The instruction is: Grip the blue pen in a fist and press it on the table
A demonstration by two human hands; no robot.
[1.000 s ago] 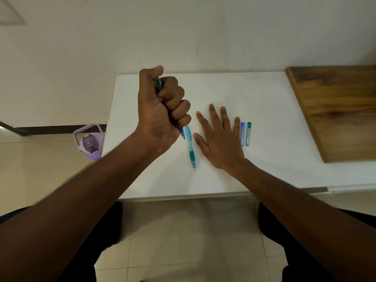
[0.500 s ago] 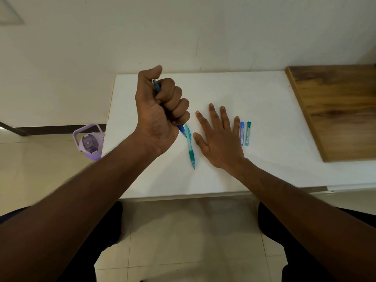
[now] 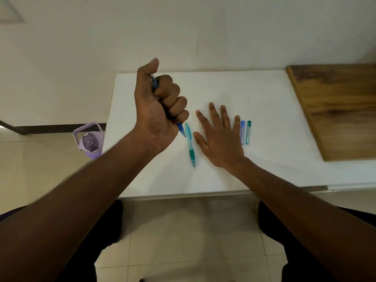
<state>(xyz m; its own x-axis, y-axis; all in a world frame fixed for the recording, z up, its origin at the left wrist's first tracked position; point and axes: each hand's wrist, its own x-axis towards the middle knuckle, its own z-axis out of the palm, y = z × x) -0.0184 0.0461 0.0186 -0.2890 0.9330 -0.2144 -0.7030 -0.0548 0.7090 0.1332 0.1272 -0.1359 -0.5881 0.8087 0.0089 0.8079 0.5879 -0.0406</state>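
a blue mechanical pencil (image 3: pixel 180 127) is gripped in the fist of the left hand (image 3: pixel 157 110), which is raised above the white tabletop (image 3: pixel 264 98). all four fingers are curled tightly around the barrel and the thumb is stuck up beside the pencil's upper end, which shows just under the thumb. the pencil is held steeply tilted, and its tip is seen below the little finger, pointing down toward the tabletop. whether the tip touches the surface cannot be told.

the right hand (image 3: pixel 220 139) is laid flat on the tabletop, palm down, with its fingers straight and spread; nothing is held in this grip. a teal mechanical pencil (image 3: pixel 190 145) is found lying on the tabletop between the two hands, just beside the right thumb, with its point turned toward the person. the top of it is seen close to the tip of the blue pencil.

just beside the right little finger, two small lead cases are laid side by side: a blue lead case (image 3: pixel 242 132) nearer the finger and a teal lead case (image 3: pixel 248 132) beyond it.

a wooden board (image 3: pixel 341 106) is set on the right end of the tabletop, well apart from the hands. a purple water bottle (image 3: pixel 89 142) is stood on the tiled floor at the tabletop's left edge. dark trouser legs are seen below the near edge.
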